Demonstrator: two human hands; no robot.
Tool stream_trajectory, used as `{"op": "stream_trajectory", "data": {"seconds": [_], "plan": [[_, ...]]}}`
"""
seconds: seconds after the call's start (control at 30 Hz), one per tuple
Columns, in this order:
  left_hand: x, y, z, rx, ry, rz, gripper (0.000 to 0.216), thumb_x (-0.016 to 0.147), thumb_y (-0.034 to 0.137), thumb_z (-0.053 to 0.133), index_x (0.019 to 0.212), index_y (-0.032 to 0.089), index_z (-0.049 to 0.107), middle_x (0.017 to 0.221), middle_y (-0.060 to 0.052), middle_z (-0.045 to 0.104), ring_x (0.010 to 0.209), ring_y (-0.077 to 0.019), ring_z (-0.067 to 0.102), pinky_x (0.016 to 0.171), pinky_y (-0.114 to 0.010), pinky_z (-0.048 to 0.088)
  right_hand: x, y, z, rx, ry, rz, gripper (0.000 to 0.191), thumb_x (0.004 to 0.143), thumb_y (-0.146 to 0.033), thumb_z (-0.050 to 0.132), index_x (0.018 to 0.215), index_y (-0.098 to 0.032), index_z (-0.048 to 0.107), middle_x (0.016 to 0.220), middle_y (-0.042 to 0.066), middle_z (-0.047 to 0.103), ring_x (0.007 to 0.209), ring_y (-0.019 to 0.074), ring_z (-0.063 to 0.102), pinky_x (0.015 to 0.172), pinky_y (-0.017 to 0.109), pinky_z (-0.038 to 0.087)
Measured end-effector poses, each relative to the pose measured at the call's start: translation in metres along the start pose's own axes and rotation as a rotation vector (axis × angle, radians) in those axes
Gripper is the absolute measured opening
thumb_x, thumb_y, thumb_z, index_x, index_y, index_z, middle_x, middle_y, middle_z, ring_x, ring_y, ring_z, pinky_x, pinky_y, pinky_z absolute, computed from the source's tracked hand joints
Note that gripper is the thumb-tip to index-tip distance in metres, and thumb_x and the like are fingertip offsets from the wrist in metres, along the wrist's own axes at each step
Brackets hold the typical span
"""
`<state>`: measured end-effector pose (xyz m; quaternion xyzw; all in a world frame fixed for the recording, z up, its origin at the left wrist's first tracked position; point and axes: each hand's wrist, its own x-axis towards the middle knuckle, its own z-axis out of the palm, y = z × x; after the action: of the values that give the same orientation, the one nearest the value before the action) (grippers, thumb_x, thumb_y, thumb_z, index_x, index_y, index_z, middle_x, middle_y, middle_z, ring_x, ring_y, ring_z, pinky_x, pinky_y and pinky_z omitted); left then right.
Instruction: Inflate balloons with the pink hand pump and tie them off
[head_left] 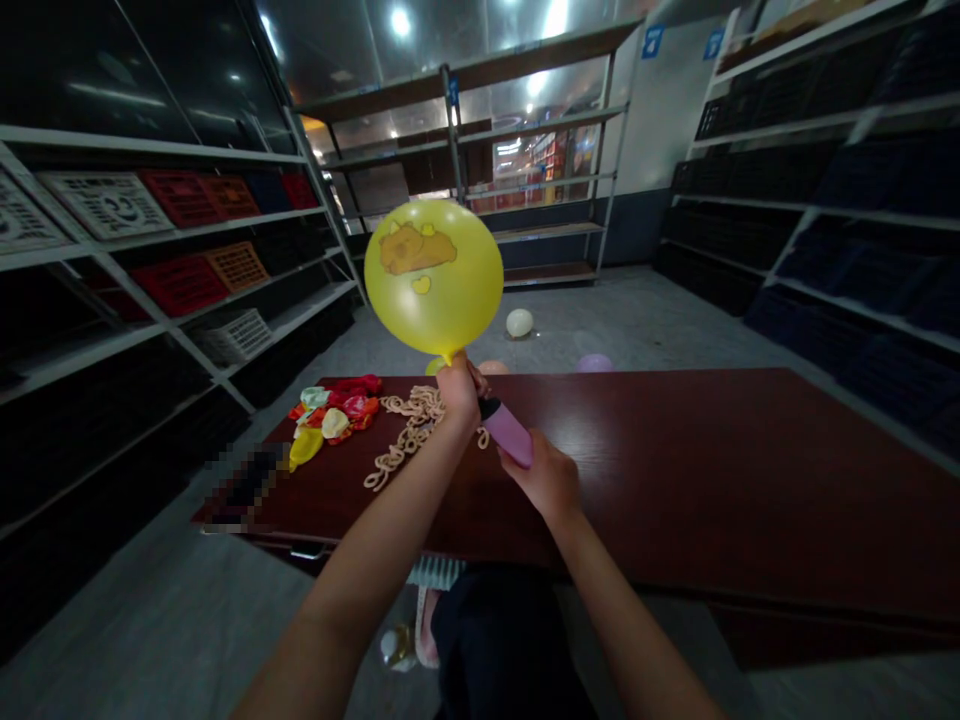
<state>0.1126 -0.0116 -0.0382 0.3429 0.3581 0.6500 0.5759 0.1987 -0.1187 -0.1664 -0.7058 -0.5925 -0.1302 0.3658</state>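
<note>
A round yellow balloon (433, 300) with a brown cartoon animal and a small heart printed on it stands inflated above the table. Its neck is pinched in my left hand (459, 390), whose fingers are closed. My right hand (546, 480) wraps around a pink balloon pump (510, 432) with a black end. That black end points at my left hand; whether it sits inside the balloon's neck is hidden. Left of my hands lie a tangle of beige rings or cord (409, 435) and a pile of limp balloons (337, 408) in red, yellow and pale green.
The dark red wooden table (675, 470) spreads beneath my hands. Beyond it, a white balloon (519, 322) and a purple balloon (595, 363) are on the floor. Shelves with crates (180, 285) line the left side, and metal racks (540, 120) stand behind.
</note>
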Motion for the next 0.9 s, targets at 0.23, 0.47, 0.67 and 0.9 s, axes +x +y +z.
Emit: {"op": "stream_trajectory", "data": {"seconds": [0.23, 0.47, 0.67, 0.9], "plan": [[0.004, 0.009, -0.067, -0.199, 0.161, -0.164, 0.041, 0.094, 0.016, 0.042, 0.056, 0.022, 0.028, 0.04, 0.007, 0.028, 0.028, -0.0084, 0.025, 0.034, -0.023, 0.021, -0.002, -0.006, -0.006, -0.079, -0.105, -0.243, 0.034, 0.09, -0.052, 0.063, 0.092, -0.019, 0.065, 0.08, 0.006, 0.074, 0.068, 0.0198, 0.069, 0.058, 0.028, 0.034], [0.001, 0.044, -0.119, -0.277, 0.25, -0.102, 0.043, 0.099, 0.025, 0.041, 0.059, 0.021, 0.028, 0.044, 0.006, 0.029, 0.032, -0.0081, 0.026, 0.037, -0.023, 0.023, -0.003, -0.003, -0.006, -0.048, -0.176, -0.381, 0.033, 0.088, -0.053, 0.064, 0.097, -0.021, 0.067, 0.085, 0.007, 0.076, 0.074, 0.022, 0.071, 0.063, 0.029, 0.043], [0.027, 0.101, -0.123, -0.234, 0.244, -0.047, 0.037, 0.094, 0.02, 0.043, 0.06, 0.022, 0.028, 0.043, 0.007, 0.029, 0.031, -0.0087, 0.027, 0.037, -0.023, 0.022, -0.004, -0.001, -0.004, 0.031, -0.134, -0.338, 0.031, 0.089, -0.049, 0.063, 0.1, -0.021, 0.069, 0.087, 0.01, 0.077, 0.076, 0.0262, 0.074, 0.064, 0.031, 0.047], [0.053, 0.11, -0.068, -0.167, 0.155, 0.013, 0.041, 0.096, 0.027, 0.046, 0.059, 0.022, 0.03, 0.04, 0.007, 0.029, 0.028, -0.008, 0.024, 0.035, -0.023, 0.017, -0.004, 0.004, 0.0, 0.086, -0.023, -0.266, 0.027, 0.09, -0.053, 0.06, 0.096, -0.028, 0.067, 0.073, 0.009, 0.073, 0.062, 0.03, 0.072, 0.053, 0.036, 0.046]]}}
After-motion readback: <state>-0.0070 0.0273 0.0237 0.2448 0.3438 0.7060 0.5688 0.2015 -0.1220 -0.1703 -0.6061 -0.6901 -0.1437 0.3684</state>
